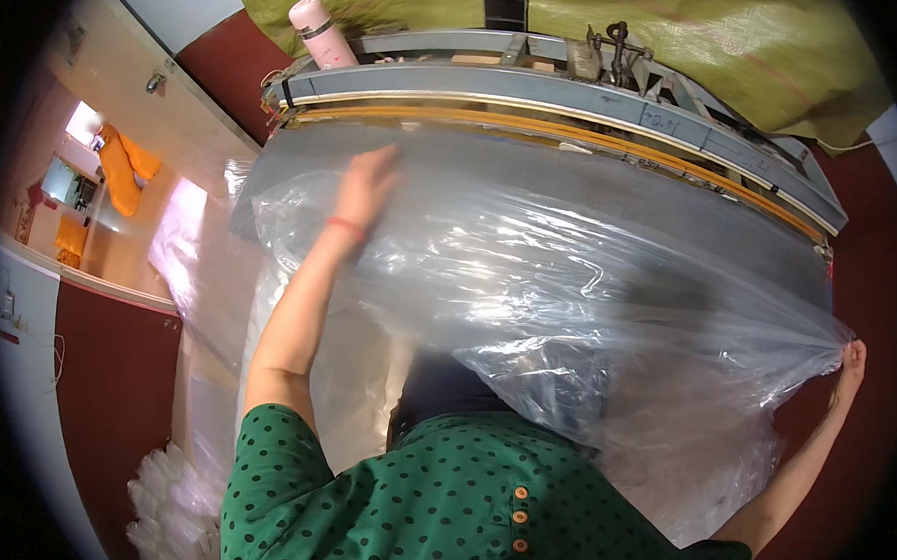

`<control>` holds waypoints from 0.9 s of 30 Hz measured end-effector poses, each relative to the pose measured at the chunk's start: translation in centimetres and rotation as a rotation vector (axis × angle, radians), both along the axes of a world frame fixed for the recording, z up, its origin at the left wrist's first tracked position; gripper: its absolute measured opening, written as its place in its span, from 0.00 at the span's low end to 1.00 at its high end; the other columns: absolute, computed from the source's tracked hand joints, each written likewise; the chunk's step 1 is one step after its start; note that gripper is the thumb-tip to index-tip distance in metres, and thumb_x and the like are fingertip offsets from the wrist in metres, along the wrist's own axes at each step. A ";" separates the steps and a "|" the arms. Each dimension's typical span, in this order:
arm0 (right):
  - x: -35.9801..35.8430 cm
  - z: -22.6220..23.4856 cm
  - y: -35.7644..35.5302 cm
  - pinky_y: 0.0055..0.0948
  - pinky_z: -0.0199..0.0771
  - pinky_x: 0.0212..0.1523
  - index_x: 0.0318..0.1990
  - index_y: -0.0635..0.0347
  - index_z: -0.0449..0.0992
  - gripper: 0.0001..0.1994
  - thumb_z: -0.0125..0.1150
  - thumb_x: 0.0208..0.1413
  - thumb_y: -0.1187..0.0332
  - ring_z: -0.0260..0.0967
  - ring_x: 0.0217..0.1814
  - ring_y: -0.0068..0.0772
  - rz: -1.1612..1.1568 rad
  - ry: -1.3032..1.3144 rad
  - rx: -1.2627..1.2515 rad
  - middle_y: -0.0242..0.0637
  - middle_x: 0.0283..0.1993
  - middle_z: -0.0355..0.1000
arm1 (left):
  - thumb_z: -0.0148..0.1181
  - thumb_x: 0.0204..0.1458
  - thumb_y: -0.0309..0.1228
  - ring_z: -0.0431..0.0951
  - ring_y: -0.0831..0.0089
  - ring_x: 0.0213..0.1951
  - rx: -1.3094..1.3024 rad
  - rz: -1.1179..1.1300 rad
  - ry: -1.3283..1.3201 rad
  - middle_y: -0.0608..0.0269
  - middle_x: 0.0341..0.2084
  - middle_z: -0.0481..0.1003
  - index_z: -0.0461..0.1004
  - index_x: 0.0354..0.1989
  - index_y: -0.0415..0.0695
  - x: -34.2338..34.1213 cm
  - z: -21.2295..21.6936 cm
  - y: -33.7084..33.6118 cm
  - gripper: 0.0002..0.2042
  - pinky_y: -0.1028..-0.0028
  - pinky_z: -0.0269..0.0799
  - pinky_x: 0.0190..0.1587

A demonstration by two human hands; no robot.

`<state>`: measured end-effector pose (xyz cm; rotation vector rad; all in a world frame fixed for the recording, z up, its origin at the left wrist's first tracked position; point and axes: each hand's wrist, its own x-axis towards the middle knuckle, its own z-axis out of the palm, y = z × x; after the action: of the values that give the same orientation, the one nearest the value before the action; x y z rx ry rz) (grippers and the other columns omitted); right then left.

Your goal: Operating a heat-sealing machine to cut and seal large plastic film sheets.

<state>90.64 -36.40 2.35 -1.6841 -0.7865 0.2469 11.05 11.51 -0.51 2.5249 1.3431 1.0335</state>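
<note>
A wide sheet of clear plastic film (529,274) drapes over a grey flat work surface (454,150) and hangs down toward my body. At its right end, my right hand (853,360) is closed on the film's edge, drawing it into taut folds that fan out from the fingers. My left hand (368,181), with a red band at the wrist, is over the film's left part. Its fingers look stretched out, though motion blurs them. Whether that palm touches the film is hard to make out.
Behind the surface runs a grey metal beam (397,81) with an orange strip (535,124) along it. A pink bottle (322,36) and a dark metal clamp (619,52) are by the beam. Yellow-green sheeting (699,51) hangs beyond. Crumpled plastic (174,498) lies lower left, near a door (142,76).
</note>
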 end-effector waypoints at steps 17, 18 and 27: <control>-6.8 0.2 15.8 0.25 0.63 0.32 0.27 0.64 0.73 0.13 0.52 0.51 0.61 0.66 0.28 0.29 -0.329 0.325 0.022 0.35 0.23 0.70 | 0.46 0.49 0.29 0.66 0.67 0.25 -0.154 0.295 -0.496 0.58 0.19 0.67 0.66 0.25 0.37 -5.3 0.7 9.8 0.08 0.72 0.64 0.33; -6.3 -1.7 17.5 0.28 0.64 0.33 0.27 0.65 0.72 0.14 0.51 0.51 0.61 0.67 0.30 0.32 -0.426 -0.045 -0.100 0.38 0.24 0.70 | 0.45 0.49 0.30 0.66 0.68 0.24 -0.382 0.351 -0.748 0.58 0.18 0.66 0.65 0.25 0.37 -5.4 -0.9 11.3 0.08 0.71 0.64 0.32; -7.9 -5.9 28.2 0.19 0.62 0.31 0.25 0.66 0.71 0.11 0.57 0.48 0.65 0.61 0.27 0.17 -0.398 -0.163 0.149 0.30 0.22 0.68 | 0.49 0.49 0.33 0.57 0.81 0.18 -0.011 0.396 -0.661 0.72 0.13 0.61 0.62 0.18 0.42 -5.3 -4.5 16.0 0.12 0.80 0.56 0.22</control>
<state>82.70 -8.19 -3.53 -1.6920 -0.5563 -0.2229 5.72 27.53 -5.05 1.6683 1.6132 1.7142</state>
